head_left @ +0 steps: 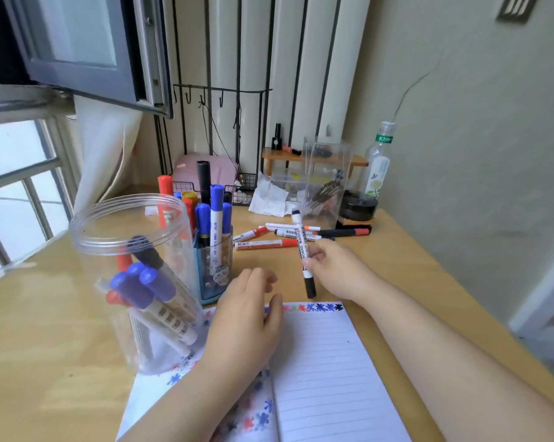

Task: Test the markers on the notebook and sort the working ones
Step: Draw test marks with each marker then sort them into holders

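A: Holding a black whiteboard marker (pixel 303 254) near its middle, the right hand (pixel 333 269) pinches the barrel between thumb and fingertips. In the head view, the only one there is, the marker stands almost upright, black cap end down, just beyond the top edge of the notebook (pixel 320 371).

B: And the left hand (pixel 247 317)?

A: It lies flat and relaxed on the notebook's upper left part, fingers loose, gripping nothing. It is the nearer hand to the cap, which hangs just to its right.

B: So the move turns on that cap?

A: I'd judge so. The marker's long axis runs nearly vertical, tilted slightly left at the top, with the lined page directly below and toward the person. The cap looks to be on, though blur makes that uncertain.

B: Where do the others sit?

A: A clear plastic jar (pixel 132 275) on the counter (pixel 46 330) at left holds blue, red and black markers; a blue pen cup (pixel 215 266) behind it holds more, standing upright. A loose group of red markers (pixel 269 239) lies flat beyond the right hand.

B: Progress?

A: Coloured splotches line the page's top edge and left leaf, so testing seems well under way.
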Available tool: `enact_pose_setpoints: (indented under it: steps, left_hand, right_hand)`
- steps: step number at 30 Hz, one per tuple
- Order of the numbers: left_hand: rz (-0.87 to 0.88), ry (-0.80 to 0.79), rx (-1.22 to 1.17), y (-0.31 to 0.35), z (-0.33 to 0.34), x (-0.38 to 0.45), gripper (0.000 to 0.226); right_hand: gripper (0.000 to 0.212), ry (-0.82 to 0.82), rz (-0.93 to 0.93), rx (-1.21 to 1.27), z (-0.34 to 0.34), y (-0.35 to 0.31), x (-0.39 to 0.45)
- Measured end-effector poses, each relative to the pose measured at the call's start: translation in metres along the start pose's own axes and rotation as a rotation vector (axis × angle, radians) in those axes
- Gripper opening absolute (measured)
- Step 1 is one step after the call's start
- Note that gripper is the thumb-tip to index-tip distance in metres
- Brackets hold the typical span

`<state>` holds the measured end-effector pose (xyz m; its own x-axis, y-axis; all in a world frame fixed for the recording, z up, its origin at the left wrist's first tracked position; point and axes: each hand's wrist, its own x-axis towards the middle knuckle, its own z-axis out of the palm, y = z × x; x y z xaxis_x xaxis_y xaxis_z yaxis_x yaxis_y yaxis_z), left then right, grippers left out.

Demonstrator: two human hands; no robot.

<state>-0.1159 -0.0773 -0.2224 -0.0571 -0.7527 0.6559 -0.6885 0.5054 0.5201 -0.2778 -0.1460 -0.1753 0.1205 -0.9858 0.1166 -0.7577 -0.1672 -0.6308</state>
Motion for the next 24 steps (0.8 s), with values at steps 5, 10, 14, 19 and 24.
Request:
enact_pose_setpoints:
  steps: [5,10,14,19,24]
  left_hand:
    - [-0.036,-0.132,0.019,0.020,-0.007,-0.003,0.022]
    - [0.013,-0.299,0.176,0.027,-0.026,-0.014,0.024]
    - [0.041,-0.322,0.167,0.018,-0.037,-0.030,0.021]
    - [0.128,-0.378,0.086,0.011,-0.031,-0.041,0.051]
    - [0.194,-0.454,0.079,-0.001,-0.030,-0.043,0.055]
  right_hand:
    - [0.010,-0.040,0.236,0.863,0.002,-0.017,-0.068]
    - [0.019,-0.024,0.322,0.761,0.006,-0.024,-0.111]
    - [0.018,0.359,-0.130,-0.103,0.012,-0.015,-0.119]
    - [0.023,0.262,-0.620,-0.510,0.042,-0.003,-0.114]
    - [0.017,0.262,-0.683,-0.671,0.045,-0.007,-0.119]
